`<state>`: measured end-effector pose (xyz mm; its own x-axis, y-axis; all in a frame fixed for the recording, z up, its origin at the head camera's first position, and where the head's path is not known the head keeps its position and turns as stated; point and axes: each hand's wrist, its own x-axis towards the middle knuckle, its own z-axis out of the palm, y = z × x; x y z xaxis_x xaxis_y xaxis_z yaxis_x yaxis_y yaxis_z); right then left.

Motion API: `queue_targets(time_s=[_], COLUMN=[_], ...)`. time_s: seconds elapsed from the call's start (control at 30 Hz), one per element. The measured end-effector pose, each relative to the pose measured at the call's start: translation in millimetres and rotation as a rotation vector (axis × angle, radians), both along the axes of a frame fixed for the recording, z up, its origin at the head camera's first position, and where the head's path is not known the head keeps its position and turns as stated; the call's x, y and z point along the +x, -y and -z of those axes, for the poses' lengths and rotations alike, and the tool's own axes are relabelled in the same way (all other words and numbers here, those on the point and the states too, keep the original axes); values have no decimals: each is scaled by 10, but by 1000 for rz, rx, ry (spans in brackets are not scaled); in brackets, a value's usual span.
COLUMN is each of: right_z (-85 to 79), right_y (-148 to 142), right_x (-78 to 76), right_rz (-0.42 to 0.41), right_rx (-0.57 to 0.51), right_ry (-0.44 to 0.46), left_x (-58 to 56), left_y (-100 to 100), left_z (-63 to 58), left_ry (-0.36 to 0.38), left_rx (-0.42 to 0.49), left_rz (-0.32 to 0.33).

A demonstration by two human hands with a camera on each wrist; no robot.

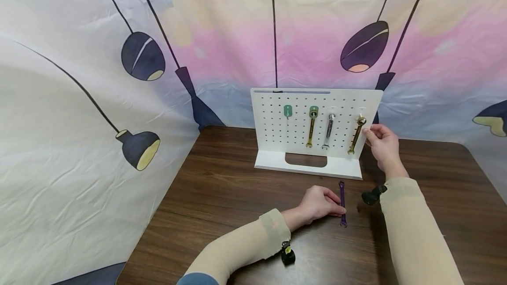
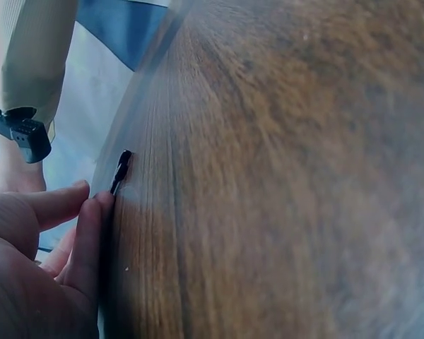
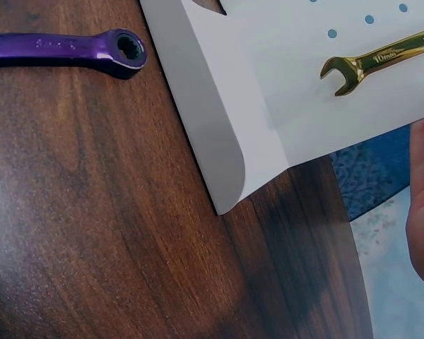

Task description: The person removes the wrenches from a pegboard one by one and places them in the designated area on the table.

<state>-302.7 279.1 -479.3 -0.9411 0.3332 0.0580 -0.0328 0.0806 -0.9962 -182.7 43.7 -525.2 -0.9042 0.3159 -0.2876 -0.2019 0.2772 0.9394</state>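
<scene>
A purple wrench point(image 1: 342, 197) lies on the wooden table in front of a white pegboard point(image 1: 273, 122). My left hand point(image 1: 320, 203) has its fingertips at the wrench's lower half, pinching it; the left wrist view shows its dark end point(image 2: 124, 162) beyond the fingers. With my right hand point(image 1: 384, 144) I grip the pegboard's right edge, thumb on the front and fingers partly hidden behind. Close by the thumb hangs a gold wrench point(image 1: 358, 135), marked 10mm in the right wrist view. The purple wrench's ring end point(image 3: 127, 51) faces the board's base point(image 3: 198, 113).
Another gold wrench point(image 1: 311, 129) and a silver wrench point(image 1: 328, 131) hang on the pegboard. To their left is a green hook point(image 1: 288, 111) with nothing on it. The board's foot has a cutout point(image 1: 306, 160). A printed cloth point(image 1: 237, 47) stands behind the table point(image 1: 222, 179).
</scene>
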Motion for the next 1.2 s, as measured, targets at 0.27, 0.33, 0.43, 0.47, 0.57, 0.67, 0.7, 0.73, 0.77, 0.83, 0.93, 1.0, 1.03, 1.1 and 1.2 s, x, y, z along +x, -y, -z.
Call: queue_targets(time_s=[0.27, 0.33, 0.43, 0.47, 0.57, 0.67, 0.7, 0.73, 0.77, 0.83, 0.93, 1.0, 1.03, 1.1, 1.2], right_z=[-3, 4, 13, 17, 24, 28, 28, 29, 28, 26, 27, 28, 28, 29, 24], right_y=[0, -2, 1, 0, -4, -7, -6, -8, -8, -9, -9, -7, -6, -3, 1], right_x=[5, 2, 0, -2, -6, -9, -8, -6, -3, 0, -2, -3, -3, -2, 8], right_rz=[0, 3, 3, 1, -3, -8, -11, -13, -14, -13, -18, -21, -24, -32, -36], right_rx=[19, 15, 9, 4, -4, -6, -4, -2, -2, 2, 27, 52, 65, 86, 110], right_ry=[2, -1, -1, 0, 1, -5, -7, -10, -13, -21, -37, -45, -47, -49, -41], left_x=[-19, -31, -65, -80, -143, -212, -237, -261, -288, -349, -455, -526, -559, -616, -680], left_y=[8, 22, 72, 94, 169, 247, 277, 307, 336, 399, 495, 554, 585, 645, 726], left_z=[23, 33, 49, 49, 40, 4, -11, -26, -38, -63, -86, -101, -111, -138, -181], left_ry=[40, 70, 124, 136, 156, 146, 141, 135, 129, 112, 85, 60, 44, 13, -16], left_rx=[55, 109, 198, 220, 270, 275, 274, 274, 282, 302, 354, 389, 402, 423, 431], left_rz=[6, 16, 54, 70, 121, 145, 152, 157, 161, 174, 182, 174, 171, 159, 129])
